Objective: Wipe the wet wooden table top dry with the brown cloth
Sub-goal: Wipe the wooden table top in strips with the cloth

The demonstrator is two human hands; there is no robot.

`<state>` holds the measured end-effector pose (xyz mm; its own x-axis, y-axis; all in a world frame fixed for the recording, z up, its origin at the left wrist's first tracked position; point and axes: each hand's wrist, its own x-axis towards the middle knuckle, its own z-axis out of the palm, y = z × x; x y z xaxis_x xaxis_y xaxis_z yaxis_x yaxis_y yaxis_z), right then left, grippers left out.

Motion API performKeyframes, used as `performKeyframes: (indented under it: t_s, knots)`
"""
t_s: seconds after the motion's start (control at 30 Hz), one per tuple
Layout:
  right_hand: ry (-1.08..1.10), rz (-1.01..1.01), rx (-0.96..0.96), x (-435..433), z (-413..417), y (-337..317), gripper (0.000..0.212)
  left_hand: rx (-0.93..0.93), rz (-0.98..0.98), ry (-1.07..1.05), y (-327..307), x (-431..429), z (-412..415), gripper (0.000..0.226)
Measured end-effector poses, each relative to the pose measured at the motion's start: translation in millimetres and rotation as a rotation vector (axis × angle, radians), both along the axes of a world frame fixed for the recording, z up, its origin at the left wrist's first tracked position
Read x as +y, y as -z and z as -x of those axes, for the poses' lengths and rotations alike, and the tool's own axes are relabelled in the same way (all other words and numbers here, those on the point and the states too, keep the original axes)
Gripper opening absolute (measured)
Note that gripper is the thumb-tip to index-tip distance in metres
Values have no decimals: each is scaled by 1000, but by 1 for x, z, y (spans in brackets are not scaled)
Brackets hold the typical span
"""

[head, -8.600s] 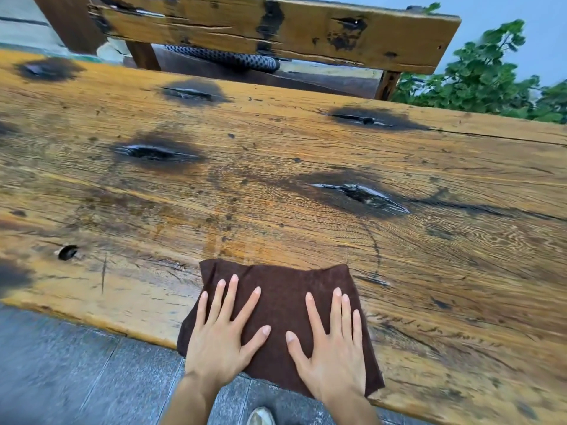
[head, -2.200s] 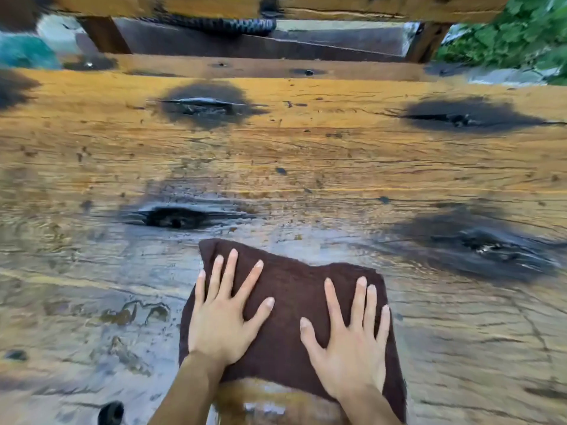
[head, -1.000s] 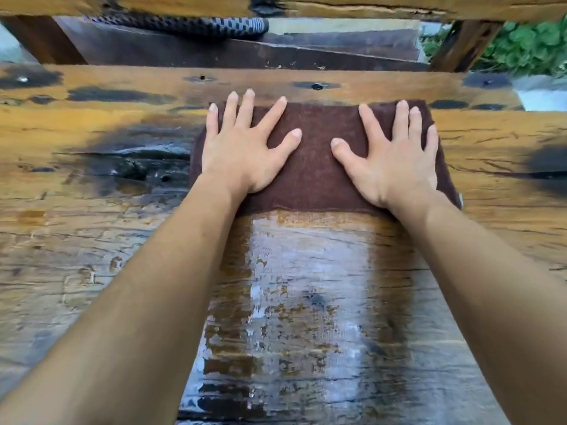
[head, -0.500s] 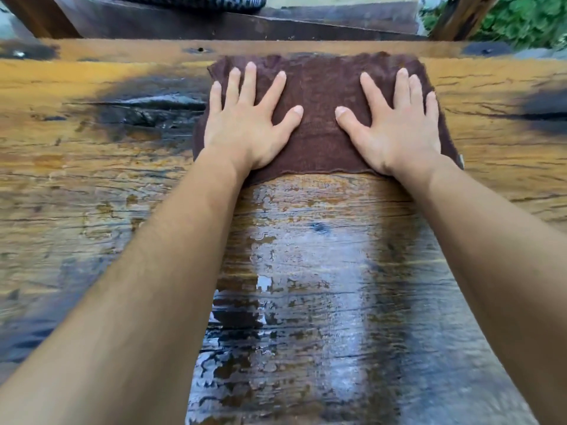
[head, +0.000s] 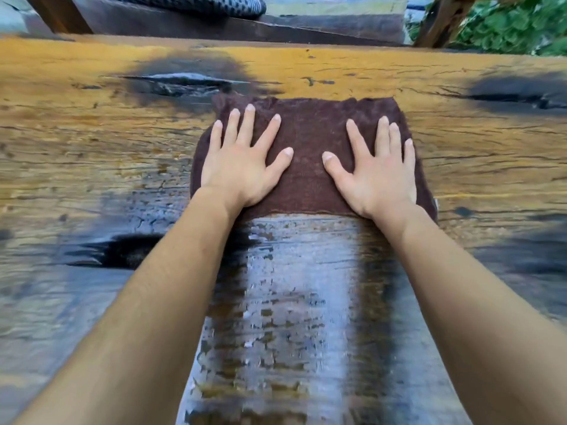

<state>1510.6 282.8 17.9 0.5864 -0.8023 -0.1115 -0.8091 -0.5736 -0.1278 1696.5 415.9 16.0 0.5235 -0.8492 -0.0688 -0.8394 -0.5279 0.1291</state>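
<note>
The brown cloth (head: pixel 310 167) lies flat on the wooden table top (head: pixel 76 142), a little short of the table's far edge. My left hand (head: pixel 242 161) presses on the cloth's left half with fingers spread and straight. On the right half my right hand (head: pixel 374 170) presses the same way. Both arms reach far forward over the table. A shiny wet streak (head: pixel 291 302) runs along the wood from the cloth's near edge back toward me, between my forearms.
Dark knots and cracks mark the wood, one (head: pixel 181 82) just beyond the cloth's left corner and another (head: pixel 521 93) at far right. Past the table's far edge stands a wooden bench (head: pixel 276 23) with a patterned cushion (head: pixel 196 3). Green plants (head: pixel 515 23) fill the top right.
Over the earlier frames both hands pushed the cloth from the near edge to the far edge, leaving the shiny streak. In the last half second the cloth has come back a little toward me.
</note>
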Motion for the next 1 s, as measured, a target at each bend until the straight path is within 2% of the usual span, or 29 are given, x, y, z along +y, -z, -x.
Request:
performKeyframes:
  t_s: [0.23, 0.43, 0.57, 1.0]
  knots:
    - [-15, 3, 1, 80, 50, -1, 81, 1, -12, -5, 6, 78, 50, 70]
    - [-39, -30, 9, 155, 89, -1, 81, 40, -29, -1, 5, 155, 89, 78]
    - [-69, -43, 12, 206, 115, -4, 81, 16, -74, -8, 1, 210, 116, 77]
    - [-82, -50, -80, 340, 190, -6, 82, 16, -19, -37, -1, 355, 195, 67]
